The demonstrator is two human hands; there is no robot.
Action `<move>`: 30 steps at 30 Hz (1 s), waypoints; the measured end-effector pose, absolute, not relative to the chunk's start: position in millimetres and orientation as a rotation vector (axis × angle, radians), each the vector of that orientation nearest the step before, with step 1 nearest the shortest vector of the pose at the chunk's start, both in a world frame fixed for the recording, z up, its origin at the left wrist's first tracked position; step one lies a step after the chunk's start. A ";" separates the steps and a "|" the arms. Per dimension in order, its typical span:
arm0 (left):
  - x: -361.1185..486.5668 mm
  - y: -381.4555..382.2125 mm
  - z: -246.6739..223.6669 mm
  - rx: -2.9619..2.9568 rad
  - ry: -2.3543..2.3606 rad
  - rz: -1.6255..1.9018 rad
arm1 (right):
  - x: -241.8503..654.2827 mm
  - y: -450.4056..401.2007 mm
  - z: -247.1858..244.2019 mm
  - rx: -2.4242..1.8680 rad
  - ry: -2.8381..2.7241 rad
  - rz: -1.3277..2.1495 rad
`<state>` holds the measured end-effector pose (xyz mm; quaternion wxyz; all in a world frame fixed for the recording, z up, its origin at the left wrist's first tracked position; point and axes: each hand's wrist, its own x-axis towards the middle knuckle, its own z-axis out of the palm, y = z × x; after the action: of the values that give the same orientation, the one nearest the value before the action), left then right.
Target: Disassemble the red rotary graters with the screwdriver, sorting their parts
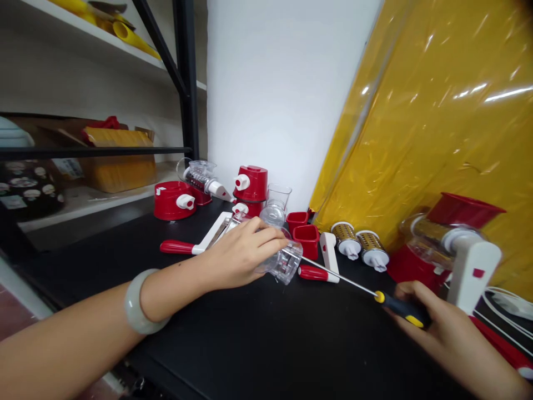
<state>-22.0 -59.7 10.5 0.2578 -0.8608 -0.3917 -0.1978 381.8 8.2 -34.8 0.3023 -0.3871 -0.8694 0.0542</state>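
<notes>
- Grips transparent plastic cylindrical housing from above with left hand, fingers curled over top; housing low over black table, open end toward right side. Cannot tell full thumb placement.
- Holds black-and-yellow-handled screwdriver in right hand, closed around handle; long metal shaft slanting up-left to housing's open end.
- Cannot tell tip depth or contact with any screw: too small, partly hidden.
- For good handling, likely best: line up shaft with contact spot, press lightly, turn from wrist. Brace housing firmly with left fingers, clear of shaft path; smooth plastic likely slippery, and side load likely to skid tip or crack wall.
- Just behind shaft: 2 red square plastic cups, plus white crank arm with red grip. Avoid snagging.
- Farther right: 2 perforated metal drums with white hubs, then red-and-white rotary grater beside right hand.
- Behind left forearm: 1 white crank with red handle; farther back, red round base.
</notes>
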 end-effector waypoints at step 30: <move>-24.6 -61.1 15.5 -2.324 -1.086 -0.513 | 394.7 17.0 -38.0 -1.053 -2.280 0.200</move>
<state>-24.6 -61.1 15.5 0.2600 -0.8578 -0.4008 -0.1893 394.7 17.0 -38.0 0.3063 -0.3978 -0.8615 0.0756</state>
